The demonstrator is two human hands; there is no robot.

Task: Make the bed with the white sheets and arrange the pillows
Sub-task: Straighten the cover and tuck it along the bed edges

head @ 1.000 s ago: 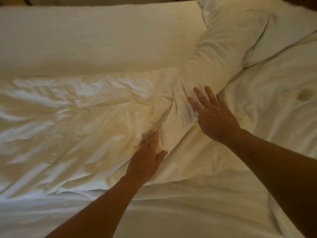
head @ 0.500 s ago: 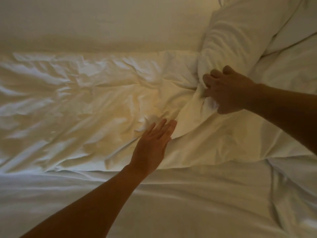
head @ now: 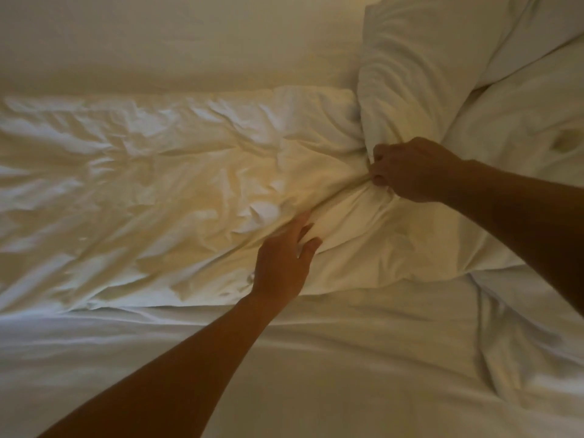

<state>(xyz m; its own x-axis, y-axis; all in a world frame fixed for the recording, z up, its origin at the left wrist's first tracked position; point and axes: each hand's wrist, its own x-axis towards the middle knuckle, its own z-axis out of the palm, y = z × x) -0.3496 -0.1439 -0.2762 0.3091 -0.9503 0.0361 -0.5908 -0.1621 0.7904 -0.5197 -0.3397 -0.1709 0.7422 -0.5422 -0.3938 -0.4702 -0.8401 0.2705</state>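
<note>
Now the right hand is gripping a bunch of sheet by the pillow while the left hand is resting loose-fingered on it.

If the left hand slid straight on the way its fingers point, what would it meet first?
Likely the bunched ridge of white sheet just ahead of the left hand, gripped by the right hand; pillow beyond.

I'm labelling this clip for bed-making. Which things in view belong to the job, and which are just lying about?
In the job: crumpled white sheet, gripped by the right hand and touched by the left hand; pillow; smooth under sheet.
Lying about: nothing I can make out; the pale surface beyond is unclear.
</note>
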